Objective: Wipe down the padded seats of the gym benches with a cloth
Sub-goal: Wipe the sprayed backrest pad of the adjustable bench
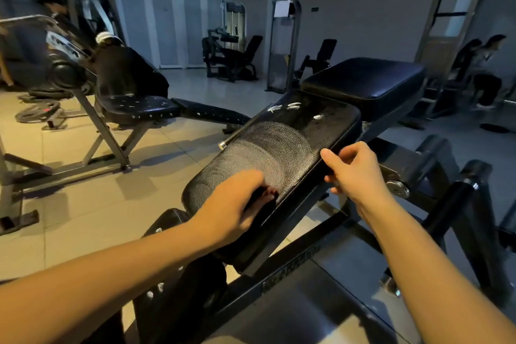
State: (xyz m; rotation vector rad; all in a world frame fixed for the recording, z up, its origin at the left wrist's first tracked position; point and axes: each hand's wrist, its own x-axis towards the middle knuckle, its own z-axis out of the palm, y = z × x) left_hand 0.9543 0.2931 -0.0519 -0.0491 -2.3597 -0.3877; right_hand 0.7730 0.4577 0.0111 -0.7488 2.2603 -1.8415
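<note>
Left hand [237, 204] presses down on the near end of the padded seat [293, 134], fingers curled over a dark cloth [269, 194], mostly hidden beneath it. Right hand [354, 173] grips the seat's right edge, thumb on top and fingers under, likely steadying the tilted pad for wiping. Damp arcs beyond the cloth suggest that part is wiped; white flecks [293, 105] sit further up. Upper pad [368, 78] looks untouched. No containers visible.
</note>
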